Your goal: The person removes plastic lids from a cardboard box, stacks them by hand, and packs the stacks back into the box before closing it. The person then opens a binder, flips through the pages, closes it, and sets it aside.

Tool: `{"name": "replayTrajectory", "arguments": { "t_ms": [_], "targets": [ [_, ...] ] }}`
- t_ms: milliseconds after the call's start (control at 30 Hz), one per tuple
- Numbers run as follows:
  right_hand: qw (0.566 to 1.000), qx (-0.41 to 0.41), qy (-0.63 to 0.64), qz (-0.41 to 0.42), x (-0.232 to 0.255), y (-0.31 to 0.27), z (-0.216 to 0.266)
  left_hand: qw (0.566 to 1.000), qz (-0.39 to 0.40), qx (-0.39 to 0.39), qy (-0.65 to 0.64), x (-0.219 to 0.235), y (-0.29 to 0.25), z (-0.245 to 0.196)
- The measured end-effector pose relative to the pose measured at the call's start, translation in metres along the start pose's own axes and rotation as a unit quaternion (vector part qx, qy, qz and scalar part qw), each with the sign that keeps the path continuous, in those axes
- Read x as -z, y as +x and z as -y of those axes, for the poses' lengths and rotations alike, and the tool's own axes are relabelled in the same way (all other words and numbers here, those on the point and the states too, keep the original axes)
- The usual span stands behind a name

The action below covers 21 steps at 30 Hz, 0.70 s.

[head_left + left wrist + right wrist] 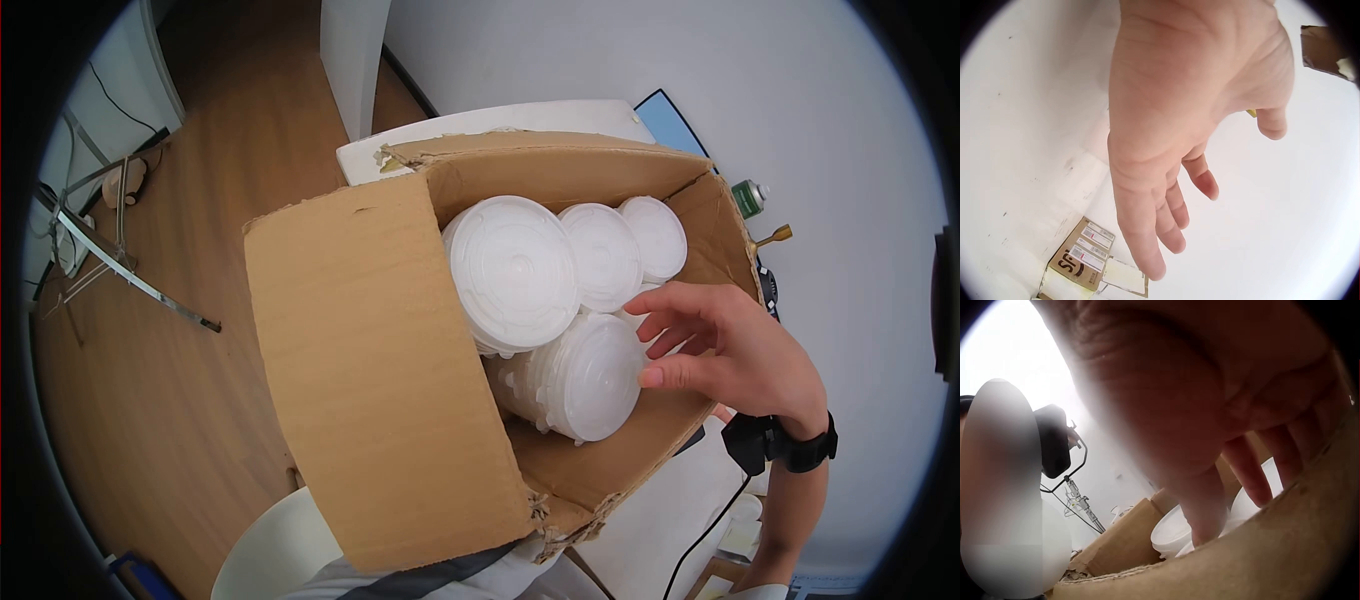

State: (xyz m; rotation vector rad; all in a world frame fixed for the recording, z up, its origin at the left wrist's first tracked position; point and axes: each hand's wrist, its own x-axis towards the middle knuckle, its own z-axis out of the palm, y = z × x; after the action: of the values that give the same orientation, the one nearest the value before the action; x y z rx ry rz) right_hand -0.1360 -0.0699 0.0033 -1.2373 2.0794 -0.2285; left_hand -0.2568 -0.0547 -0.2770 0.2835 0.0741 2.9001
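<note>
A cardboard box (375,370) stands open in the head view, holding round white plastic lids (515,275) in stacks. A translucent stack (603,378) lies on its side at the front. My right hand (735,345) is over the box's right side, fingers loosely bent and apart, thumb tip right by the translucent stack's edge. In the right wrist view its fingers (1249,472) hang down among white lids (1172,530) behind the box edge. My left hand (1185,125) appears in its wrist view with loosely extended fingers, nothing between them, over a white surface.
A white table (650,520) extends under the box, with a wall to the right. A green-labelled can (748,198) stands behind the box. A metal-legged stand (125,265) is on the wooden floor at left. A labelled carton (1085,253) shows in the left wrist view.
</note>
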Motion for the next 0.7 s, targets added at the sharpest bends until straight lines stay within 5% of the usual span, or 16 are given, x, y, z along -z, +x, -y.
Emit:
{"name": "replayTrajectory", "arguments": {
  "t_ms": [100,167,233,300,400,467,533,600,633,700],
  "targets": [
    [1.000,0.012,0.000,-0.016,-0.012,0.003,0.021,0.999,-0.035,-0.036,0.014,0.009,-0.019,-0.031],
    [0.994,0.016,-0.111,-0.004,-0.020,0.007,0.025,0.997,-0.062,-0.045,0.029,0.015,-0.034,-0.046],
    [0.991,0.001,-0.113,-0.068,-0.015,0.000,0.027,0.995,-0.078,-0.026,0.054,0.015,-0.036,-0.054],
    [0.977,-0.026,-0.086,-0.193,0.008,-0.033,0.013,0.995,-0.055,0.055,0.067,-0.002,0.002,-0.014],
    [0.906,-0.063,-0.063,-0.414,0.053,-0.118,-0.054,0.975,0.019,0.216,0.056,-0.046,0.070,0.114],
    [0.817,-0.204,-0.213,-0.496,0.053,-0.199,-0.134,0.983,-0.015,0.174,0.054,-0.059,0.065,0.116],
    [0.769,-0.398,-0.249,-0.433,0.024,-0.283,-0.221,0.990,-0.052,0.121,0.057,-0.056,0.074,0.121],
    [0.750,-0.594,-0.135,-0.259,-0.032,-0.345,-0.274,0.987,-0.089,0.112,0.067,-0.055,0.079,0.122],
    [0.745,-0.642,-0.109,-0.144,-0.064,-0.368,-0.300,0.987,-0.086,0.117,0.071,-0.056,0.082,0.123],
    [0.737,-0.659,-0.035,-0.149,-0.138,-0.400,-0.342,0.984,-0.090,0.119,0.095,-0.055,0.084,0.124]
  ]
}}
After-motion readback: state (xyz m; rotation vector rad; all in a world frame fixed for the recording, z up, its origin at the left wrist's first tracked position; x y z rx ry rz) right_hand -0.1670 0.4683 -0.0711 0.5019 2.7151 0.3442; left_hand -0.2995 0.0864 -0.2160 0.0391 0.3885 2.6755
